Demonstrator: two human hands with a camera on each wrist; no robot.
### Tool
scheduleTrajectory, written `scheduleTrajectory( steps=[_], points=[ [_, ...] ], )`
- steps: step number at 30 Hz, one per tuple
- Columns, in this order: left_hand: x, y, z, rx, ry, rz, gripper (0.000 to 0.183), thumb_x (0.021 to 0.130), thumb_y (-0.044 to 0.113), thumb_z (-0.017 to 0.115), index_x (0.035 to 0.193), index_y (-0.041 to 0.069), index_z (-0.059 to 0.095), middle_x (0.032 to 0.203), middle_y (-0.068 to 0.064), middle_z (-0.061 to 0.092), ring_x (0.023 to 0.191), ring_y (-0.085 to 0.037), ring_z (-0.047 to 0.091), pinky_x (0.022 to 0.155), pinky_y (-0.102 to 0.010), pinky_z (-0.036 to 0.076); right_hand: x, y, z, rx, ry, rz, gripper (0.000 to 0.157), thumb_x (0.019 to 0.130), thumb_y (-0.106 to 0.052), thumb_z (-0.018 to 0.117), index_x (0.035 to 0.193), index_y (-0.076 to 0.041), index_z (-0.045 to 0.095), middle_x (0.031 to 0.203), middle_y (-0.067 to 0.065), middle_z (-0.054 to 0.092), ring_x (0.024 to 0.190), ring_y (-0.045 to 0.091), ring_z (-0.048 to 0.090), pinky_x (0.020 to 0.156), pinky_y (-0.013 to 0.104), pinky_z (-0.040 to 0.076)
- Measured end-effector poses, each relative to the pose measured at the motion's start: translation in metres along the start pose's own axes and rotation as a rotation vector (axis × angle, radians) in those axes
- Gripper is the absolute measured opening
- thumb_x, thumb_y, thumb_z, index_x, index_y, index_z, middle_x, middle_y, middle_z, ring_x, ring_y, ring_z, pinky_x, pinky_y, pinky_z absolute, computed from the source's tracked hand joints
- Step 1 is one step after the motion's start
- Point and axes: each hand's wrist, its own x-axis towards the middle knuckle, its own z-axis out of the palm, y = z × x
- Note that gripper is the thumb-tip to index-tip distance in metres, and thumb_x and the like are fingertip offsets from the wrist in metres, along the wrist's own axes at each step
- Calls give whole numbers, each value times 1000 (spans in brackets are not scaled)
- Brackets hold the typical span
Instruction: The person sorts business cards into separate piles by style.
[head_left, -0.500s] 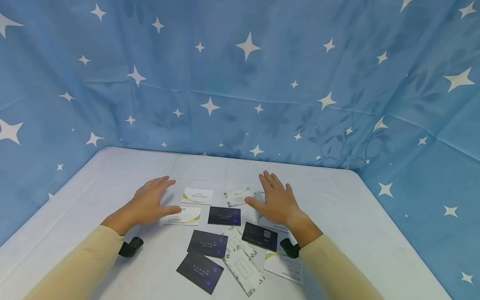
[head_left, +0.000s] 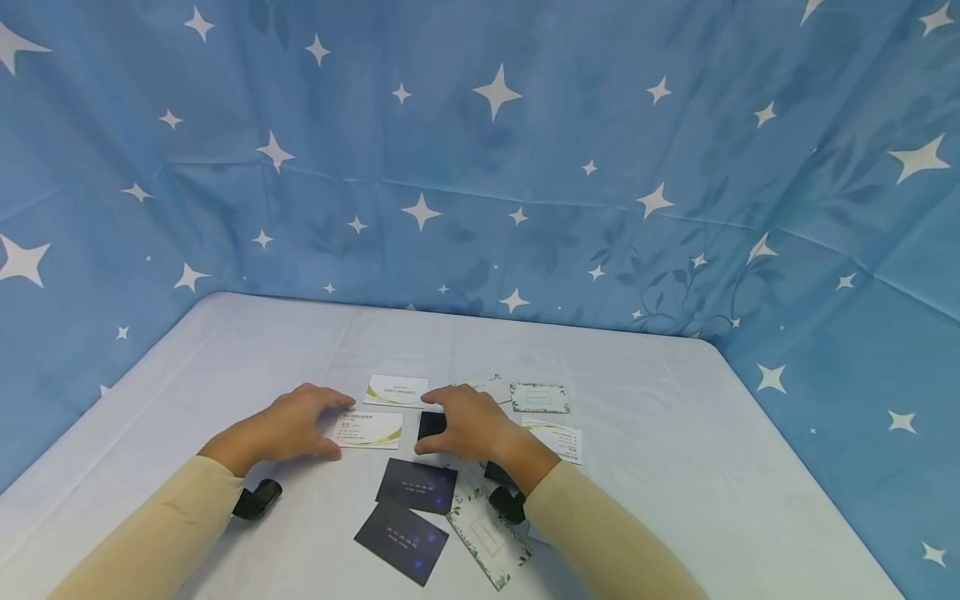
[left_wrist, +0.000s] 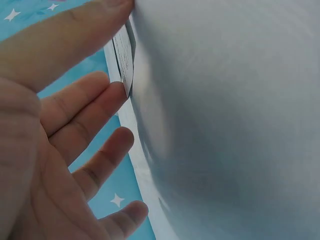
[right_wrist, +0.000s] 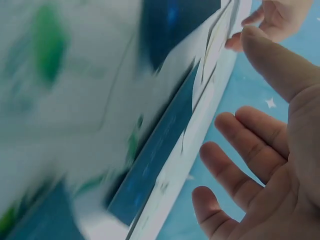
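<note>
My left hand (head_left: pixel 288 425) is at the left end of a white business card with a gold curve (head_left: pixel 367 429), thumb and fingers spread apart. In the left wrist view, fingertips appear right at the edge of a white card (left_wrist: pixel 123 60). Across from it, my right hand (head_left: pixel 476 425) hovers over a dark blue card (head_left: pixel 430 423) and hides part of it. Its thumb and fingers are parted with nothing between them, as the right wrist view also shows. Another white-and-gold card (head_left: pixel 396 392) lies just behind, between the two hands.
Nearer me lie two dark cards (head_left: pixel 416 485) and leaf-bordered cards (head_left: pixel 487 533), some overlapping. A leaf-bordered card (head_left: pixel 540 397) and a white card (head_left: pixel 555 437) are to the right. The right forearm covers others. A blue star-patterned curtain (head_left: pixel 450 167) stands behind the white table (head_left: pixel 675 450).
My right hand has moved left and in toward the dark card, uncovering cards at the right. My left hand has shifted slightly, its fingers bending down toward the white card. The cards have stayed put.
</note>
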Motion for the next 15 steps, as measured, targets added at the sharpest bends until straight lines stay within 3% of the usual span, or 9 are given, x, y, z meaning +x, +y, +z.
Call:
scheduleTrajectory(
  steps=[7, 15],
  points=[
    [3, -4, 1, -21, -34, -23, 58, 66, 29, 78, 118, 14, 58, 120, -7, 52, 115, -31, 40, 90, -51, 32, 23, -23, 15, -59, -55, -12, 65, 70, -55, 67, 125, -23, 52, 120, -10, 54, 111, 14, 47, 87, 35, 38],
    [4, -2, -3, -61, -45, -6, 51, 67, 23, 78, 113, 11, 61, 115, -5, 56, 111, -29, 45, 90, -49, 33, 30, -33, 24, -147, -68, 44, 58, 72, -51, 67, 122, -25, 55, 112, -11, 57, 103, 15, 48, 84, 37, 37]
  ],
)
